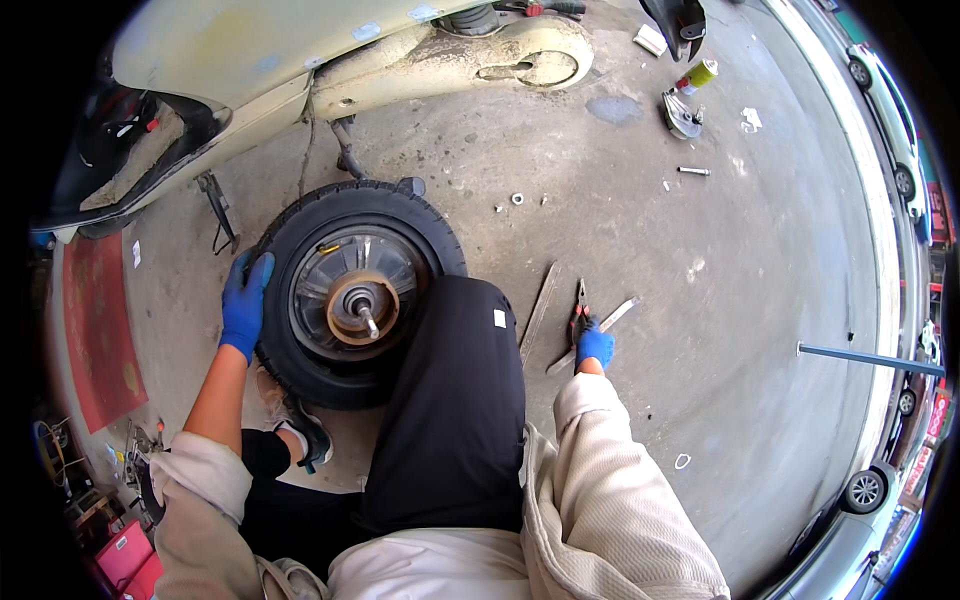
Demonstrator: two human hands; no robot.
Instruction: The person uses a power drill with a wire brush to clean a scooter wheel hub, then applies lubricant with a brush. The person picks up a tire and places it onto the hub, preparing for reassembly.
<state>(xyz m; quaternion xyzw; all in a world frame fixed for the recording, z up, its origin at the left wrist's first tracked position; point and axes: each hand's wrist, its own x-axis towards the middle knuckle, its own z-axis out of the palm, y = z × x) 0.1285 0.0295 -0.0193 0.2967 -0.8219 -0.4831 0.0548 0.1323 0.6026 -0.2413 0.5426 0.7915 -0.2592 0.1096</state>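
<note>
A black wheel tire [290,345] leans against my right knee, its rusty hub [345,312] and threaded axle [368,322] facing up. My left hand [243,308], in a blue glove, rests against the tire's left side with fingers stretched out. On the floor to the right, my gloved right hand [595,346] is closed around a pair of pliers [580,302] with red-and-black handles. Under that hand lies a flat metal bar or wrench [622,312], its middle hidden. A second long flat metal bar [540,312] lies between my knee and the pliers.
A cream vehicle body [380,75] spans the far left, with a kickstand [217,210] beneath it. Nuts [517,199], a bolt [693,171], a yellow-green spray can [697,76] and a metal brake part [682,118] lie farther off. A red mat [100,330] is at left.
</note>
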